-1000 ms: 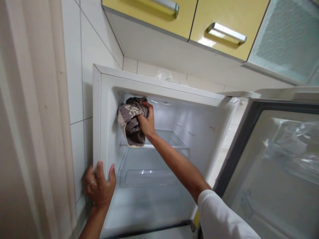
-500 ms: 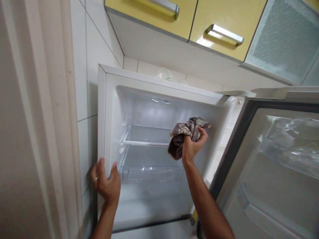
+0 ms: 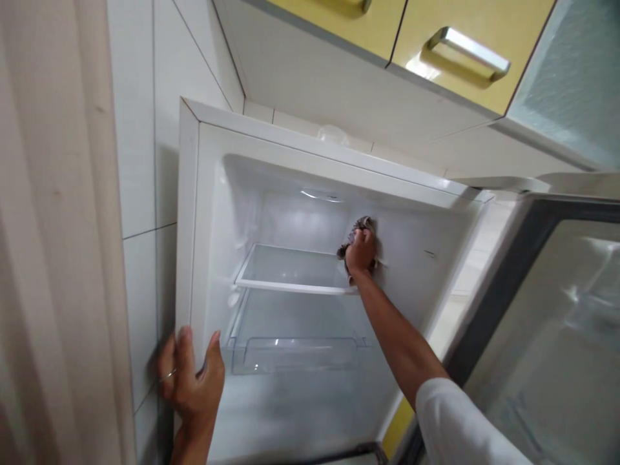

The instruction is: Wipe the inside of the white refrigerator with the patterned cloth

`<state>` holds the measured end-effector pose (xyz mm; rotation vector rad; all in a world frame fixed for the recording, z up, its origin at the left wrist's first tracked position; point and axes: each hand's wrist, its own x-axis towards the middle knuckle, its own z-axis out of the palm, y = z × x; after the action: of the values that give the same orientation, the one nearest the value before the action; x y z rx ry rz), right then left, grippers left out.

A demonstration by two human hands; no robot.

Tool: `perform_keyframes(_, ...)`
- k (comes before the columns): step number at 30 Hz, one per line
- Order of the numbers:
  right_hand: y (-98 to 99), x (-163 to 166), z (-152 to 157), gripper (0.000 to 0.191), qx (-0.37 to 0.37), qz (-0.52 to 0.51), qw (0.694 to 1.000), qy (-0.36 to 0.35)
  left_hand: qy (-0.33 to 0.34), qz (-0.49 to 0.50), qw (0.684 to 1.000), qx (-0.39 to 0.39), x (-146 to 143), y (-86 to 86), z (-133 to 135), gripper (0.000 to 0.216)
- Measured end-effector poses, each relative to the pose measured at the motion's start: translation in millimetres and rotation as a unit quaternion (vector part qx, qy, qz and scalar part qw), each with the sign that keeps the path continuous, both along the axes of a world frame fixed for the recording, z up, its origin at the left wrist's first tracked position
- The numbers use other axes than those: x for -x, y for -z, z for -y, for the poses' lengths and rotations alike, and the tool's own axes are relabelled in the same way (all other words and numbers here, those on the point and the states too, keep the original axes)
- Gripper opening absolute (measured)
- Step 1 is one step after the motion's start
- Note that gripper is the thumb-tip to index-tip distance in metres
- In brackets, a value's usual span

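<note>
**Cloth at the fridge's right inner wall**

Head view: the right hand (image 3: 361,250) is closed around a grey cloth (image 3: 357,227), pressing it against the right inner wall of the open fridge (image 3: 334,152), just above its glass shelf (image 3: 290,266). The left hand (image 3: 191,378) grips the fridge's left front edge. The shelves look bare; how much of the inside has been wiped cannot be told.

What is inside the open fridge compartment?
A glass shelf, a clear drawer below it, and the right hand pressing a grey cloth on the right inner wall. The hand covers most of the cloth.
</note>
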<state>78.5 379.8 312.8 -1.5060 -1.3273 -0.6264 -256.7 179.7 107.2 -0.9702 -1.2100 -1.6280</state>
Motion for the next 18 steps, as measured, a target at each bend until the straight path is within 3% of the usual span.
perform_keyframes(4,-14.7,8,-43,0.037,0.057,0.024,0.998,-0.003,-0.072,-0.049,0.996,-0.010,1,-2.5,3,0.087)
perform_keyframes(8,-19.8,16,-72,0.035,0.100,0.038,0.994,0.003,-0.094,-0.061,0.994,-0.014,-1,-5.5,6,0.094)
perform_keyframes(18,-21.7,32,-96,0.046,0.215,0.056,0.974,0.047,-0.085,-0.060,0.995,-0.012,0,2.2,4,0.094)
